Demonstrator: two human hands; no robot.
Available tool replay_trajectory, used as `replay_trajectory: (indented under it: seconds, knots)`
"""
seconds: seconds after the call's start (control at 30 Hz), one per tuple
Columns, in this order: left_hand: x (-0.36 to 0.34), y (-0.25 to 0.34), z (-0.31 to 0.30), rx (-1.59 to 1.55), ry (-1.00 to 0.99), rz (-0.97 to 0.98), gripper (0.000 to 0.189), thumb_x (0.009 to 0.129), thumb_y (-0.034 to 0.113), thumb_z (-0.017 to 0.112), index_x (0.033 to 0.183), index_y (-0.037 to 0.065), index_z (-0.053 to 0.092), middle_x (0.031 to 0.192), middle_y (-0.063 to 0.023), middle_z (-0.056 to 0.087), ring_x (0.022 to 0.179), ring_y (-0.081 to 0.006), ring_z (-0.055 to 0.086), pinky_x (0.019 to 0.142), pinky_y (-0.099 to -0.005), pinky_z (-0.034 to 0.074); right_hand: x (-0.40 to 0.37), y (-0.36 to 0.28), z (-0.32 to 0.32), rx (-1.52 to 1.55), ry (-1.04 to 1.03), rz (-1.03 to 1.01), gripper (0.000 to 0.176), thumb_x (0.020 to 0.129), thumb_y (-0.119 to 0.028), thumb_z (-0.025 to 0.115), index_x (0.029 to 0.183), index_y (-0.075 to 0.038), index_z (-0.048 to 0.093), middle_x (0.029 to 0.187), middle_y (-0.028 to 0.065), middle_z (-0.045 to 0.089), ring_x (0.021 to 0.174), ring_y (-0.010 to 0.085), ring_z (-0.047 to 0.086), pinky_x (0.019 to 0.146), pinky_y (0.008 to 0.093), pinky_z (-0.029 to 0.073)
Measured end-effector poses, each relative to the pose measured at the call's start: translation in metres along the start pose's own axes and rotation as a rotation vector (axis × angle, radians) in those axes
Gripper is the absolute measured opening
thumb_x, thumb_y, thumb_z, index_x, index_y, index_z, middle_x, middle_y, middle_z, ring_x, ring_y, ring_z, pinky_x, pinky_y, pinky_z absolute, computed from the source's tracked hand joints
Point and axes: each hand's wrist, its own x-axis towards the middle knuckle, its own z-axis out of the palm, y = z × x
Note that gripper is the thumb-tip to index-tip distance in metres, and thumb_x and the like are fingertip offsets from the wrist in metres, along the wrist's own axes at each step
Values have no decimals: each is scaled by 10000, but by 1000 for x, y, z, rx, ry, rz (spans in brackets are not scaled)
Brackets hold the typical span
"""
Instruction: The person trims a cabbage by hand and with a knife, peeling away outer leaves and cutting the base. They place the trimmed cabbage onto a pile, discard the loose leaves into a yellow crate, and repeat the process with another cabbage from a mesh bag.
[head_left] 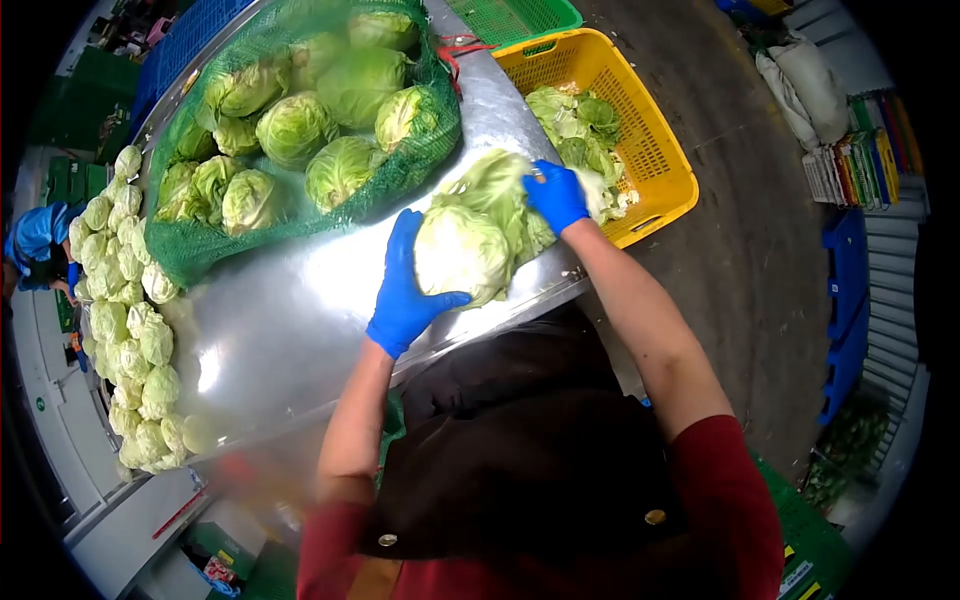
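"Head view, first entry?"

"Cabbage [462, 255], one, pale green. Location: on the counter [270, 350], near its front edge, between left grip [405, 290] and right grip [558, 197]."

"State of each grip?"

"Left: blue-gloved, wrapped round the cabbage's left side, thumb along the bottom, holding it. Right: blue-gloved, fingers curled at the spread outer leaves [490, 185]; whether they pinch one, cannot tell."

"Handling?"

"By judgement: body dense, firm, fairly weighty; outer leaves floppy, easily torn, slippery if damp. Best hold: broad palm on the round body, fingers under its curve; leaf edges unsuited to bearing weight."

"Surface?"

"Metal, smooth, shiny. Thereon: one green mesh sack [190, 250], holding several cabbages; pale cabbages [155, 340], many, massed along the left end. Beside it, right: one yellow crate [645, 140], loose leaves [575, 120] inside."

"Room?"

"Grey floor [740, 230], right. Green crate [540, 14], behind the yellow. Co-worker [40, 240], blue clothing, far left, beyond the pale cabbages."
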Motion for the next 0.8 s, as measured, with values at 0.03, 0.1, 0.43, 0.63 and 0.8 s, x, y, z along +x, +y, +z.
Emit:
replay_trajectory:
  seconds: [0.03, 0.1, 0.43, 0.63, 0.8]
  knots:
    - [-7, -5, -2, -128, 44, -25, 1157, 545, 372, 904, 1433, 26, 248, 1436, -184, 318, 1338, -327, 322, 1124, -424, 271, 4, 28, 0, 156, 25, 124, 264, 823, -279, 607, 991, -79, 647, 874, 207, 665, 808, 364, 645, 707, 447, 514]
    - [-16, -13, -9, -396, 60, -152, 1138, 549, 327, 907, 1436, 38, 255, 1437, -165, 324, 1345, -291, 315, 1118, -412, 289, 6, 55, -17, 220, 59, 241, 264, 823, -266, 604, 967, -48, 645, 867, 205, 668, 793, 357, 651, 694, 449, 513]
    - [3, -2, -10, -188, 172, -48, 1142, 560, 199, 863, 1473, 41, 196, 1487, -168, 279, 1376, -306, 284, 1136, -411, 251, -52, -96, -30, 208, -320, -372, 548, 826, -319, 717, 1305, -116, 544, 1066, 149, 670, 910, 253, 663, 801, 328, 508]
    - [10, 33, 35, 175, 288, -218, 1177, 556, 352, 882, 1428, -33, 191, 1410, -266, 297, 1318, -383, 331, 1089, -426, 307, -87, -85, -34, 148, -163, -263, 595, 812, -360, 722, 1285, -59, 522, 1172, 187, 617, 844, 268, 671, 751, 369, 525]
    - [47, 55, 20, 69, 173, -257, 1008, 541, 338, 877, 1290, -47, 323, 1224, -257, 457, 1133, -392, 493, 947, -423, 435, -85, -108, -48, -230, -177, -435, 669, 879, -449, 579, 1422, -125, 362, 1240, 203, 564, 759, 344, 668, 644, 406, 543]
